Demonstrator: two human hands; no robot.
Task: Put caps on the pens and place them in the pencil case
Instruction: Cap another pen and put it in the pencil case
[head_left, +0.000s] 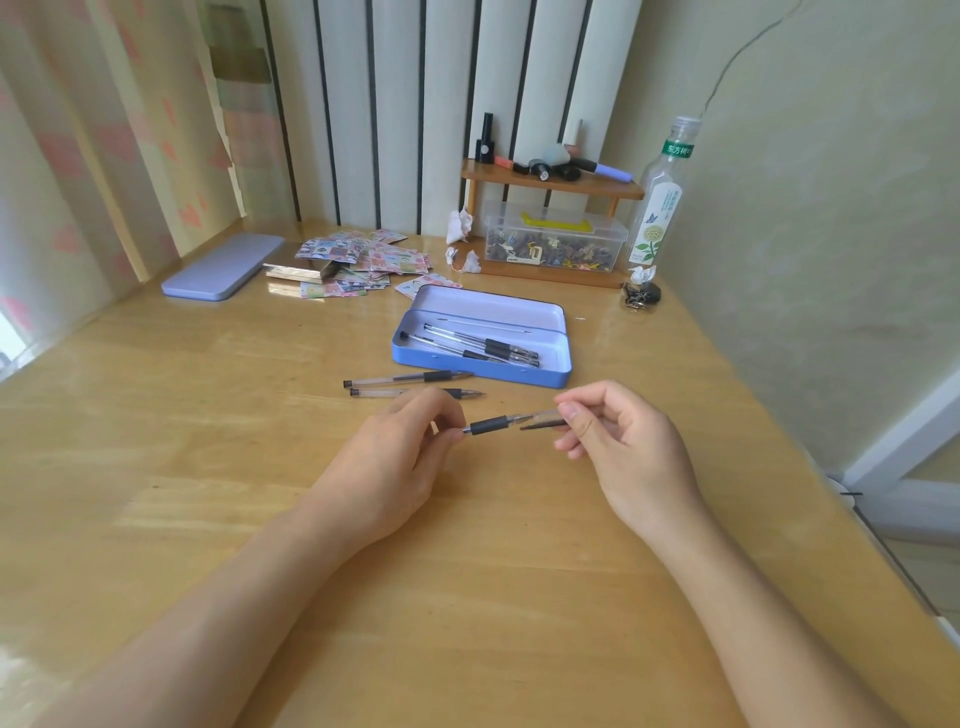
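My left hand (400, 457) grips a clear pen (488, 425) with a black grip, tip pointing right. My right hand (618, 441) pinches a dark pen cap (543, 420) whose mouth sits just at the pen's tip. Two uncapped pens (410, 385) lie side by side on the wooden table just beyond my left hand. Behind them the blue tin pencil case (519, 376) stands open, holding several capped pens (483, 347).
The case's lilac lid (223, 267) lies at the back left beside a spread of stickers (363, 262). A wooden shelf (550, 182), a clear box of trinkets (553, 241) and a glass bottle (660, 197) stand at the back right. The table's edge runs along the right.
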